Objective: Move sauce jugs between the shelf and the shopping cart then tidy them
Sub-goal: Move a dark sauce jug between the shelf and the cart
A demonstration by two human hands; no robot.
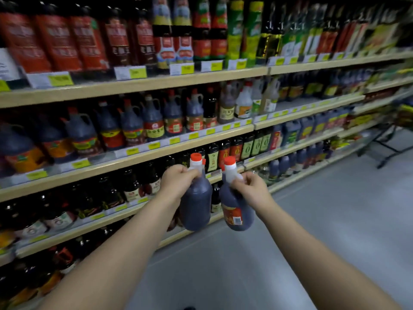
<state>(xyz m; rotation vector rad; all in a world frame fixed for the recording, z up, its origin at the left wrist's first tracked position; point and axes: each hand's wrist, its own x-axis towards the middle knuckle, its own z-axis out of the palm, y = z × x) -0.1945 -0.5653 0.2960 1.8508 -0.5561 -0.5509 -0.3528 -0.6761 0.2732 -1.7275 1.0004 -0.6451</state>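
I hold two dark sauce jugs with white necks and red caps in the air in front of the shelves. My left hand [176, 180] grips the handle of the left jug [196, 204]. My right hand [250, 189] grips the handle of the right jug [238, 211], whose red label faces me. Both jugs hang side by side, slightly apart, above the floor. A row of similar jugs [152, 121] stands on the second shelf [134, 151]. The shopping cart is out of sight, apart from a dark wheeled frame [388, 144] at the far right that may belong to one.
Long shelving full of bottles runs along my left, from the top shelf [156, 81] down to floor level. The grey aisle floor [324, 220] spreads out to the right of it.
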